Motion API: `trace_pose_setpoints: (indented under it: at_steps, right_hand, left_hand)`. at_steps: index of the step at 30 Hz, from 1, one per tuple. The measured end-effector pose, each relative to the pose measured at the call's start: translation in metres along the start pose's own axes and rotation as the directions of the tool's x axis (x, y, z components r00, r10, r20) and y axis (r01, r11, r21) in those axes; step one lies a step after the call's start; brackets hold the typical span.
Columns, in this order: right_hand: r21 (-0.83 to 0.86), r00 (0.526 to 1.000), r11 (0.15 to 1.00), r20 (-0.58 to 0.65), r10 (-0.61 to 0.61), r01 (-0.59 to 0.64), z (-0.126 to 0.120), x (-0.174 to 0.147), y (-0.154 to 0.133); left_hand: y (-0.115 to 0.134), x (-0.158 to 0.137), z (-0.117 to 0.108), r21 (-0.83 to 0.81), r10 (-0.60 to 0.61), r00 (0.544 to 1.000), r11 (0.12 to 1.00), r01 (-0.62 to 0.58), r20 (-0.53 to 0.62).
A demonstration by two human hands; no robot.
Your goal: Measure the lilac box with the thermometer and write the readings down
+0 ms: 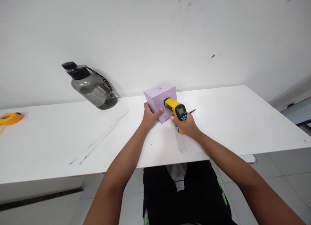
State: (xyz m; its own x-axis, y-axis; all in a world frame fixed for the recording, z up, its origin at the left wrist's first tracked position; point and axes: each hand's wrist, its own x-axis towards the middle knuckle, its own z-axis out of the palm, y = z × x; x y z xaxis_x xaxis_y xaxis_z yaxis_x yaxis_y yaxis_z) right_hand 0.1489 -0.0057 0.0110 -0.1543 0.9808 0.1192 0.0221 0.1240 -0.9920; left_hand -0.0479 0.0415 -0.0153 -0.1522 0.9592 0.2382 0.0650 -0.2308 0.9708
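A lilac box (160,91) stands on the white table near the wall, and my left hand (150,116) grips its left side with the thumb across the front face. My right hand (189,125) is wrapped round the handle of a yellow and black infrared thermometer (173,105). Its nose points at the front of the box, very close to it; I cannot tell whether they touch. The small screen and blue buttons face me. Behind my right hand the tip of a dark pen (192,111) shows. A clear plastic ruler (181,144) lies below the thermometer.
A grey see-through bottle (93,90) with a black cap and strap stands to the left by the wall. At the far left edge lies a yellow tape measure (11,118). The white table (218,121) has dark streaks on its left part and ends before my legs.
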Motion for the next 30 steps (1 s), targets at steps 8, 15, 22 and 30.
trace_pose_setpoints:
  at_steps: [8,15,22,30]
  right_hand:
    - [-0.067,1.000,0.998,0.013,0.018,-0.017,-0.002,0.001,-0.001]
    - [-0.031,0.999,0.999,0.005,-0.032,0.032,0.002,-0.003,-0.003]
    - [-0.280,0.896,0.956,-0.398,-0.196,0.085,0.003,-0.002,-0.005]
    - [-0.210,0.874,0.969,-0.437,-0.212,0.130,-0.003,0.003,-0.008]
  left_hand:
    - [0.000,0.000,0.001,-0.003,0.008,1.000,1.000,-0.008,-0.004]
    - [0.002,-0.001,0.003,0.011,0.004,1.000,1.000,-0.004,-0.019]
    - [0.008,0.001,-0.001,0.243,0.077,0.979,0.970,-0.029,-0.188]
    - [0.011,0.006,-0.005,0.292,0.058,0.951,0.956,0.034,-0.302]
